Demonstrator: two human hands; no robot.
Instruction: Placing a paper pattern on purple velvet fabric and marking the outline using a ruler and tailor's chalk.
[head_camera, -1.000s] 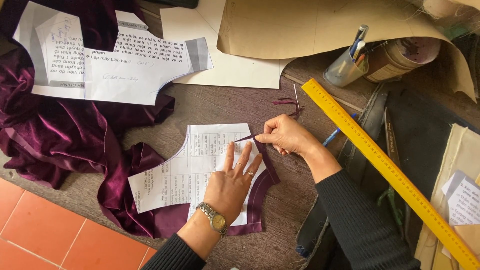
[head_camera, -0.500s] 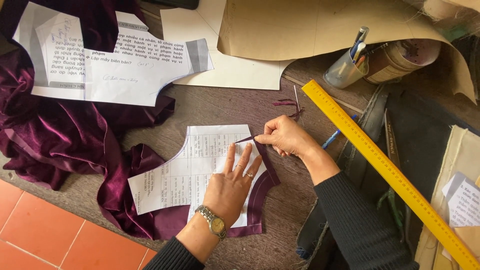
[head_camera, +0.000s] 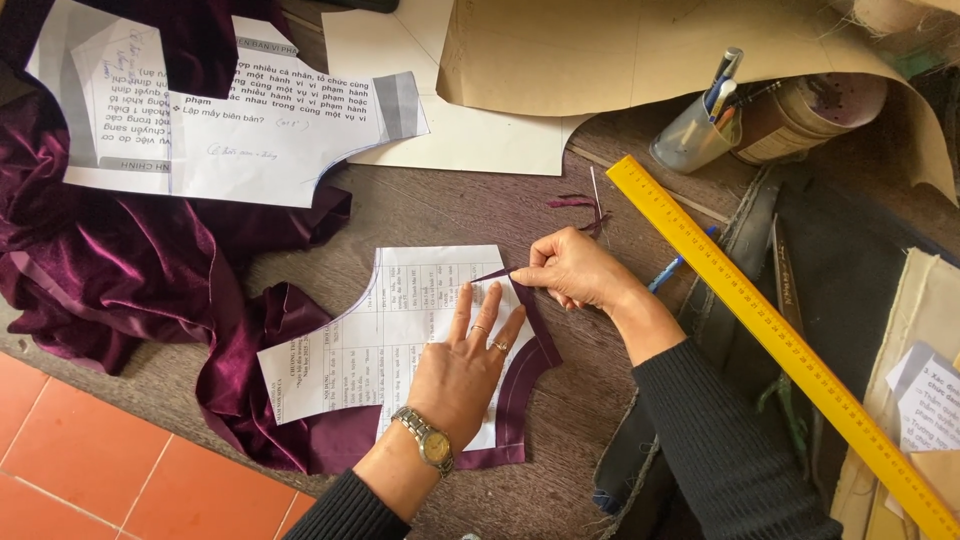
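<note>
L hand lies flat, fingers spread, pressing paper pattern onto purple velvet at table centre. R hand fingers pinched on a thin strip of velvet at pattern's top-right corner. Yellow ruler just R of that wrist; pen cup well apart.

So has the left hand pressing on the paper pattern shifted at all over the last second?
No. The left hand lies flat on the paper pattern at the same spot, no nearer the yellow ruler than before.
</note>
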